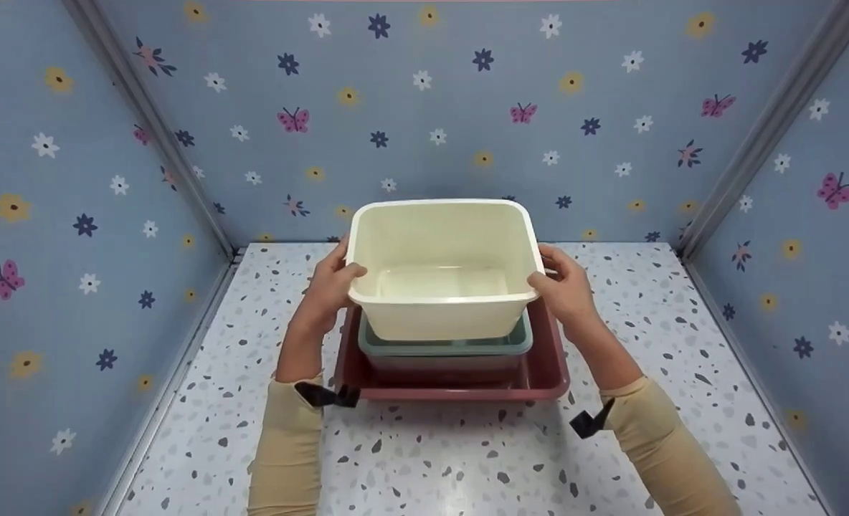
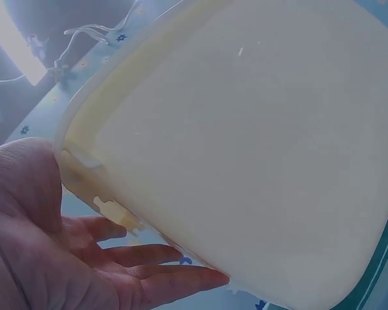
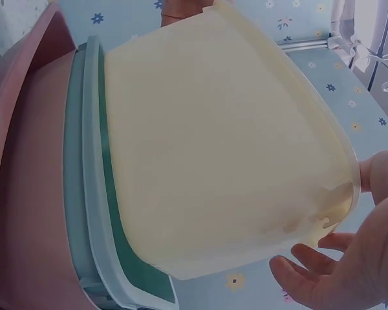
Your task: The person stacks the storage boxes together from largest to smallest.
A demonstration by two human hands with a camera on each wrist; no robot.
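A cream plastic basin [image 1: 439, 319] is held up by its two short sides, its open top tilted toward the head camera. My left hand [image 1: 328, 287] grips the left rim, thumb over the edge and fingers on the outer wall. On the opposite side my right hand [image 1: 569, 292] holds the rim the same way. Below it sits a teal basin [image 1: 446, 350], which the cream one partly overlaps in the head view. In the right wrist view the cream basin's bottom end is at the teal rim [image 3: 98, 168]. A larger dark pink basin [image 1: 460, 394] surrounds the teal one.
The basins stand on a white speckled tabletop [image 1: 467, 459]. Blue flowered panels [image 1: 424, 107] rise at the back and both sides, with grey metal posts [image 1: 769, 122] at the corners. Dark straps [image 1: 328, 395] hang at both sleeve cuffs.
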